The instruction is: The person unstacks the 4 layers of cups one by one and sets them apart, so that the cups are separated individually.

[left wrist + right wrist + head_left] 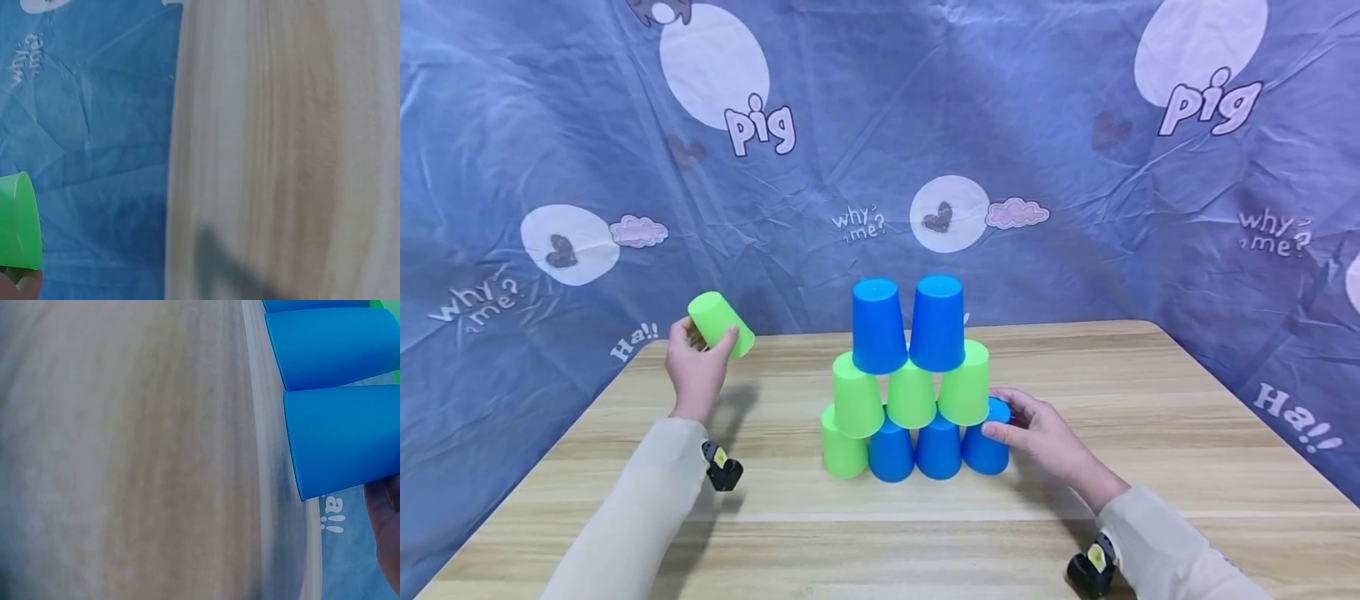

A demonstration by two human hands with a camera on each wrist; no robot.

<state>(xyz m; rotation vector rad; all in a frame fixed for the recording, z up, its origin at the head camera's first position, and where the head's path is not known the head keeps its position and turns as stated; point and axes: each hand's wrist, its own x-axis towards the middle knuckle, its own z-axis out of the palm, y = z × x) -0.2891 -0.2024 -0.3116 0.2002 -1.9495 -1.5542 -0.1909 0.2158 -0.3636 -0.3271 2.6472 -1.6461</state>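
Observation:
In the head view my left hand (696, 367) holds a green cup (718, 321) in the air over the far left of the table. The cup is tilted, its closed end up and its wider rim toward the right. Beside the right end of a cup pyramid, my right hand (1041, 429) has its thumb and fingers around the bottom-row right blue cup (985, 450). That row has one green cup (844, 450) on the left and three blue ones. Three green cups (912, 396) stand above, topped by two blue cups (880, 325) with a narrow gap between them. All stacked cups are upside down.
The pyramid stands mid-table on a light wooden tabletop (775, 550). A blue printed cloth (865, 150) hangs behind the table's back edge. Each sleeve cuff carries a small black device, one on the left (722, 467) and one on the right (1092, 568).

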